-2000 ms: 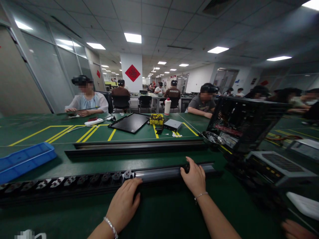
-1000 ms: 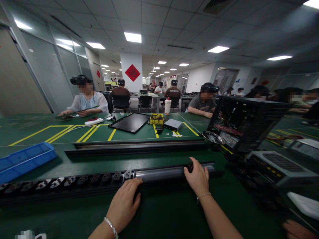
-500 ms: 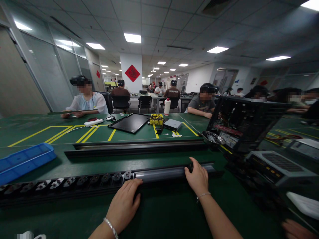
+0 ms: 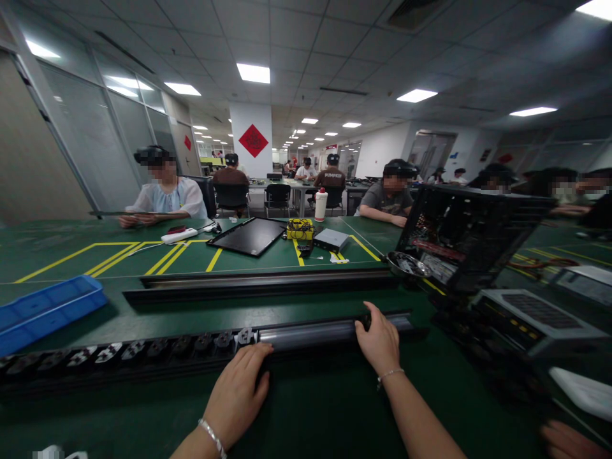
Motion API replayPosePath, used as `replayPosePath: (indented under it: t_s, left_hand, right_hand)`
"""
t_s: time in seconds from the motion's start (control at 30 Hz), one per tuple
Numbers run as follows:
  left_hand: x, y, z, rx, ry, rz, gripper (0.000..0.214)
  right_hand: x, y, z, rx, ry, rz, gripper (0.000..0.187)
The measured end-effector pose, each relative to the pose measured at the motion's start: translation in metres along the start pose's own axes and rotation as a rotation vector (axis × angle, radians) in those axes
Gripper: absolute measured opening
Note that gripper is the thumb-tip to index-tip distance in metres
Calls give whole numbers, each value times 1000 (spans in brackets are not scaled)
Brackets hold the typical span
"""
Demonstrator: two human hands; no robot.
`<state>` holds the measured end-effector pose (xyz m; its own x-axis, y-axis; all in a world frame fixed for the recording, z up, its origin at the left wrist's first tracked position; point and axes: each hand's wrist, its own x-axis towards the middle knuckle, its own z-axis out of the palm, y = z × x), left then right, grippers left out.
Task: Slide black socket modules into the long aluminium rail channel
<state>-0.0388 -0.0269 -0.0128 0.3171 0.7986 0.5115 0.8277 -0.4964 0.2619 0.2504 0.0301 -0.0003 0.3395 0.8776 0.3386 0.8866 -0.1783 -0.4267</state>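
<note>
On the green table before you, your left hand (image 4: pixel 238 394) lies flat against the long black rail (image 4: pixel 143 357), which looks stiff and heavy. Your right hand (image 4: pixel 380 342) curls over its smooth, perhaps slippery roller (image 4: pixel 310 333). Further right, an open computer case (image 4: pixel 471 236) crowds that end.

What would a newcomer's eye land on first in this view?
Probably both hands on the long black rail across the near green table: left hand flat at its front edge, right hand gripping its smooth grey section. Next, the open computer case at right and the blue tray at left.
</note>
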Motion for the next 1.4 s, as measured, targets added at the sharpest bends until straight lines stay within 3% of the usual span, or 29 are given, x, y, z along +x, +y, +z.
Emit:
replayPosePath:
  t_s: [0.83,1.07,1.4]
  left_hand:
    - [-1,-3,2,-13,-5,-2,36]
    - [-1,-2,3,-19,-22,-19,37]
    - [-1,-2,2,-2,-15,-7,36]
  right_hand:
    - [2,4,4,12,18,-4,48]
    - [7,23,4,-144,30,81,60]
    - [8,25,-2,-195,-72,107,59]
